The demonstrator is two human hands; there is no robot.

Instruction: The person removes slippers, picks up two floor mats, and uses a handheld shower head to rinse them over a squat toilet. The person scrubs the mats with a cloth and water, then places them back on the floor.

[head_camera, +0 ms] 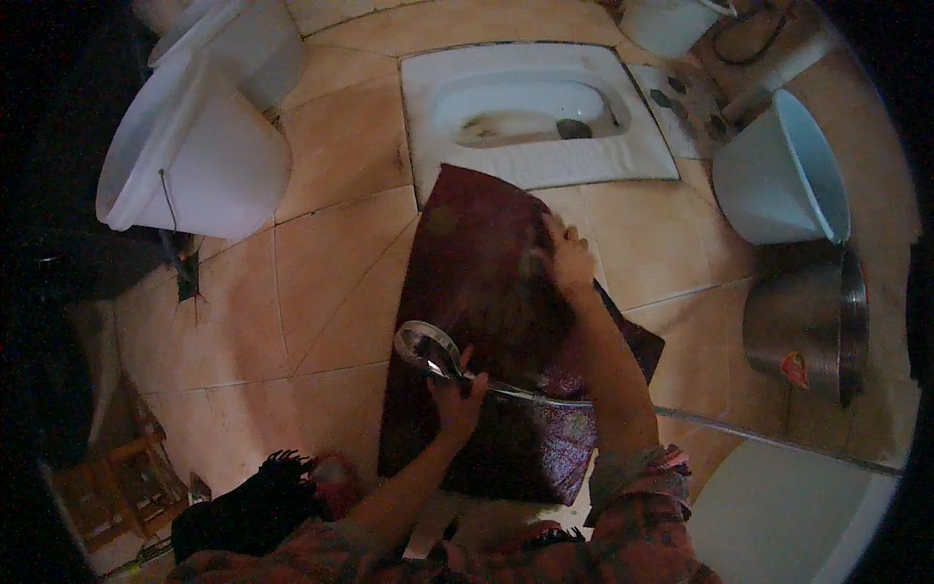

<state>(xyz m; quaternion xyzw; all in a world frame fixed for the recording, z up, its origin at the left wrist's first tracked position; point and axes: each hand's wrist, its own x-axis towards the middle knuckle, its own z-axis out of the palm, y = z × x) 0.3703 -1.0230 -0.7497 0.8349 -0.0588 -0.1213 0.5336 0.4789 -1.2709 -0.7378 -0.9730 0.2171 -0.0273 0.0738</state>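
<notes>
A dark maroon mat lies on the tiled floor before me, its far corner reaching the squat toilet. My left hand grips a chrome hand shower above the mat's left half. From it a shiny hose runs right across the mat and passes behind my right forearm. At the mat's upper right edge, my right hand touches the surface with bent fingers. Blur and shadow hide whether these fingers pinch the edge. A dark corner of the mat shows to the right of my forearm.
A white squat toilet is set in the floor ahead. White plastic tubs stand at the left. On the right are a pale bucket and a metal pot. A wooden stool shows at lower left.
</notes>
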